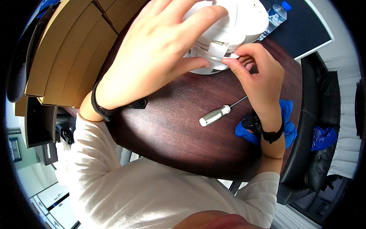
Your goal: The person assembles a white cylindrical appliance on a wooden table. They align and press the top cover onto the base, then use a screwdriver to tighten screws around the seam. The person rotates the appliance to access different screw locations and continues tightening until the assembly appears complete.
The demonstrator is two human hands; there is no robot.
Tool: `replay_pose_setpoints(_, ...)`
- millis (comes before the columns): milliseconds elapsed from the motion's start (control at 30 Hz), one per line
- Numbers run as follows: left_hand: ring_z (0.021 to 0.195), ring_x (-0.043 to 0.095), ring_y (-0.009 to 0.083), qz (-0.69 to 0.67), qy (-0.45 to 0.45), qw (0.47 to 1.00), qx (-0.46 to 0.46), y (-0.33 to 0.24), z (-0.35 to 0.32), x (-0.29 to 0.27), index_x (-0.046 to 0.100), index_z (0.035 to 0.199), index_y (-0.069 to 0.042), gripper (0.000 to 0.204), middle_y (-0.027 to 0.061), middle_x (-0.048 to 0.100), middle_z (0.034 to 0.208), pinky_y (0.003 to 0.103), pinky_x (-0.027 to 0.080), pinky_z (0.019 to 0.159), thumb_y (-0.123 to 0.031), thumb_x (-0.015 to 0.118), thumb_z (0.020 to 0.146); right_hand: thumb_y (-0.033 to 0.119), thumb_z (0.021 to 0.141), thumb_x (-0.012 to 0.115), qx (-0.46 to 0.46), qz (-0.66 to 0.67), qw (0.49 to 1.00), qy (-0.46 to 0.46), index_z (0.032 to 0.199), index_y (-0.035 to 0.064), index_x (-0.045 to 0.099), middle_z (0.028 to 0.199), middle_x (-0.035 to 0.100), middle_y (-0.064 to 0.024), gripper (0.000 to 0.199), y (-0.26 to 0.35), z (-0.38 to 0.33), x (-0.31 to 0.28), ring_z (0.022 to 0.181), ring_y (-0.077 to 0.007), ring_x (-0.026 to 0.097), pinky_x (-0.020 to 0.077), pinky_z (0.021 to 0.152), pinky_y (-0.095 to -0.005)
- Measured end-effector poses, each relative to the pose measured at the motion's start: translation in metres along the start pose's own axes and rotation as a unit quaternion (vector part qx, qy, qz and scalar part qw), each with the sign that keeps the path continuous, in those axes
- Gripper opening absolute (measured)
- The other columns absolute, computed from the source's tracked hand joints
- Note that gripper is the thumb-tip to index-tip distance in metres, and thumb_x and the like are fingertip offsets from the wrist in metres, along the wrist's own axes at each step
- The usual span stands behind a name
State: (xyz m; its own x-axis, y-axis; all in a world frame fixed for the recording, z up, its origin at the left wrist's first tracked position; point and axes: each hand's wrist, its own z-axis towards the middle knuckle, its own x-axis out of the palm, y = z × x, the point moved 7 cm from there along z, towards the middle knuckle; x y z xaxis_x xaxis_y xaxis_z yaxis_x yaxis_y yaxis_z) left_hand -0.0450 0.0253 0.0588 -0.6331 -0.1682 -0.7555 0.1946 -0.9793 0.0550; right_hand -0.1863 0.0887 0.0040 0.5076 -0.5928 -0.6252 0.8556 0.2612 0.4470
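Two hands are in play, the left hand [152, 57] and the right hand [259, 72], each with one dark wristband. One white appliance [244, 23] sits under and between the fingers [206, 17]. One screwdriver [219, 113] lies on the table [179, 129] just below the right fingers. One clear water bottle [275, 17] stands beyond them. Blue cloths: two, near the right wrist [286, 114] and further right [324, 137]. Cardboard boxes [65, 57] stack left of the left fingers, about four.
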Motion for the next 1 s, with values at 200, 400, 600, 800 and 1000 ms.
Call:
replay_pose_setpoints(200,0.120,0.046,0.0428,-0.026,0.071,0.997,-0.002,0.013,-0.002,0.021,0.040,0.140,-0.006,0.079,0.0279,0.046,0.129,0.048,0.039,0.101,-0.024,0.078,0.073,0.030,0.070,0.083,-0.075,-0.052,0.995,-0.044,0.097,0.0100,0.056,0.084,0.060,-0.0040,0.043,0.004,0.002,-0.006,0.072,-0.0160,0.062,0.0500,0.059,-0.0257)
replay_pose_setpoints(400,0.115,0.050,0.0407,0.002,0.023,0.999,0.031,0.013,0.002,0.023,0.039,0.140,0.000,0.078,0.0259,0.051,0.122,0.046,0.040,0.100,-0.029,0.074,0.076,0.037,0.064,0.084,-0.200,-0.174,0.959,-0.096,0.117,0.0091,0.056,0.113,0.058,-0.0094,0.066,0.010,0.007,-0.014,0.110,-0.0279,0.053,0.0438,0.092,-0.0394)
replay_pose_setpoints(600,0.110,0.054,0.0403,0.012,0.040,0.998,0.040,0.013,0.004,0.024,0.042,0.138,0.001,0.081,0.0260,0.054,0.119,0.046,0.042,0.097,-0.045,0.070,0.078,0.043,0.065,0.079,-0.199,-0.137,0.968,-0.060,0.122,0.0086,0.057,0.125,0.056,-0.0129,0.070,-0.004,0.014,-0.007,0.120,-0.0325,0.050,0.0360,0.103,-0.0455)
replay_pose_setpoints(800,0.110,0.056,0.0418,0.058,0.030,0.998,0.015,0.009,0.004,0.026,0.045,0.137,0.002,0.084,0.0262,0.057,0.115,0.048,0.043,0.095,-0.053,0.067,0.078,0.044,0.065,0.077,-0.216,-0.107,0.968,-0.077,0.117,0.0077,0.059,0.121,0.059,-0.0115,0.066,-0.004,0.014,-0.008,0.114,-0.0320,0.054,0.0344,0.105,-0.0486)
replay_pose_setpoints(1000,0.113,0.054,0.0392,0.030,-0.004,0.999,0.029,0.002,0.007,0.025,0.051,0.134,-0.006,0.082,0.0189,0.059,0.120,0.046,0.043,0.097,-0.037,0.081,0.064,0.043,0.065,0.077,-0.225,-0.105,0.965,-0.088,0.116,0.0082,0.059,0.120,0.058,-0.0105,0.065,-0.006,0.013,-0.009,0.114,-0.0306,0.054,0.0343,0.105,-0.0483)
